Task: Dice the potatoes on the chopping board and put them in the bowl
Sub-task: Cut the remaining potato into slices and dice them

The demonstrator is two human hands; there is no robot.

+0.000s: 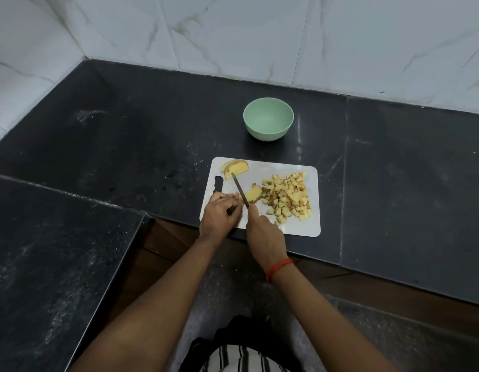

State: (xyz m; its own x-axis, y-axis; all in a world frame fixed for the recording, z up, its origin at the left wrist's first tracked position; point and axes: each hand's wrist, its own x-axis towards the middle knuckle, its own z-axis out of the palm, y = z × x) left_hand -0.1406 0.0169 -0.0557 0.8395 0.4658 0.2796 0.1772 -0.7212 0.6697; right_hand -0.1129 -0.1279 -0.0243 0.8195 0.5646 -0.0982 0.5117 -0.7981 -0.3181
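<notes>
A white chopping board lies at the counter's front edge. On its right half sits a pile of diced potato. A potato wedge with skin rests at the board's far left corner. A smaller potato piece lies in the middle, with the knife blade across its left side. My right hand grips the knife handle. My left hand, fingers curled, holds the left end of that piece just left of the blade. The pale green bowl stands empty behind the board.
The black stone counter runs left into a corner and continues along a lower slab on my left. White marble wall tiles rise behind the bowl. The board has a handle slot by my left hand.
</notes>
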